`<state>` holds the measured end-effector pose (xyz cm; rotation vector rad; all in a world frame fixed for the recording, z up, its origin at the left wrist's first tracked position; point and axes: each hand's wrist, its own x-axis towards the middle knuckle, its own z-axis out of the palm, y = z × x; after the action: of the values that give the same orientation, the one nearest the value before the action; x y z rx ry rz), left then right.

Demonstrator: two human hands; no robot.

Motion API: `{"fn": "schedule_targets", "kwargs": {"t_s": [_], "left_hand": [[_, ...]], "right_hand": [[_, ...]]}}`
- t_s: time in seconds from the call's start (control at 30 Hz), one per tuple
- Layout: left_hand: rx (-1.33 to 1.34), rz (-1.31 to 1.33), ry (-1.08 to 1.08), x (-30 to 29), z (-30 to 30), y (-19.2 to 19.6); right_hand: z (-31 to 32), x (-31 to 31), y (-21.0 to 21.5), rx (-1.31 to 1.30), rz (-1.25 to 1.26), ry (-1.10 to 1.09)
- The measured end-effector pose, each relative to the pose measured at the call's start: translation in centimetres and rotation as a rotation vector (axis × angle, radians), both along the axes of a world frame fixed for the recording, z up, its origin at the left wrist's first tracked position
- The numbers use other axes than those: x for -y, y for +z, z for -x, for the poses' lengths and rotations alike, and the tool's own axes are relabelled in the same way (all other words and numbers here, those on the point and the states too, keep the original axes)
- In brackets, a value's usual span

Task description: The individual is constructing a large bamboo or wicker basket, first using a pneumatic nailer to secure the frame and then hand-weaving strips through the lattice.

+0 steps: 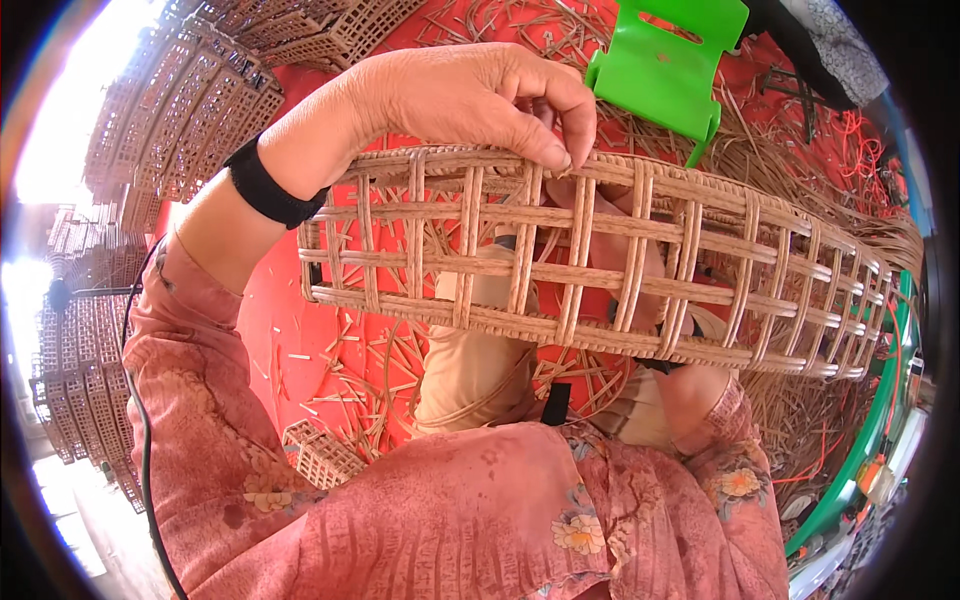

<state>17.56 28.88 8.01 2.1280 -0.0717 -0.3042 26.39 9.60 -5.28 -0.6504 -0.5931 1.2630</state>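
Note:
An open-lattice rattan basket (470, 265) lies on its side across my lap, its mouth toward the right. My left hand (470, 95), with a black band at the wrist, reaches over from the left. Its fingertips pinch the upper rim band of the basket. My right hand (608, 245) is inside the basket behind the lattice, its fingers reaching up toward the same spot on the rim. The strips hide most of it, so its grip is unclear. My right forearm in a flowered pink sleeve (725, 450) comes up from the lower right.
Loose rattan strips (385, 375) litter the red mat (275, 330). A green plastic stool (665, 60) stands just beyond the basket. Stacks of woven baskets (180, 110) fill the left side, and a small woven piece (320, 455) lies by my knee. A green pipe (860, 440) curves along the right.

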Motion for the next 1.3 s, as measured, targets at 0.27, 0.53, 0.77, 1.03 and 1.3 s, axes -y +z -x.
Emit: {"fn": "schedule_targets", "kwargs": {"t_s": [0.27,0.53,0.77,1.03,1.3], "left_hand": [[0.032,0.344,0.312,-1.4,-0.2,2.2],[-0.061,-0.023,0.242,-0.2,-0.6,2.9],[-0.179,-0.201,0.172,-0.2,-1.7,3.5],[-0.150,-0.158,0.037,-0.6,-2.0,3.3],[-0.151,-0.153,-0.004,-1.0,-1.9,2.6]], "right_hand": [[-0.3,-0.2,-0.1,-0.062,-0.009,0.005],[-0.1,-0.4,-0.2,-0.161,-0.027,0.015],[-0.5,0.0,-0.2,0.041,-0.037,0.004],[-1.0,-0.3,-1.2,0.770,0.135,-0.155],[-0.2,-0.2,-0.7,0.209,-0.100,-0.057]]}}
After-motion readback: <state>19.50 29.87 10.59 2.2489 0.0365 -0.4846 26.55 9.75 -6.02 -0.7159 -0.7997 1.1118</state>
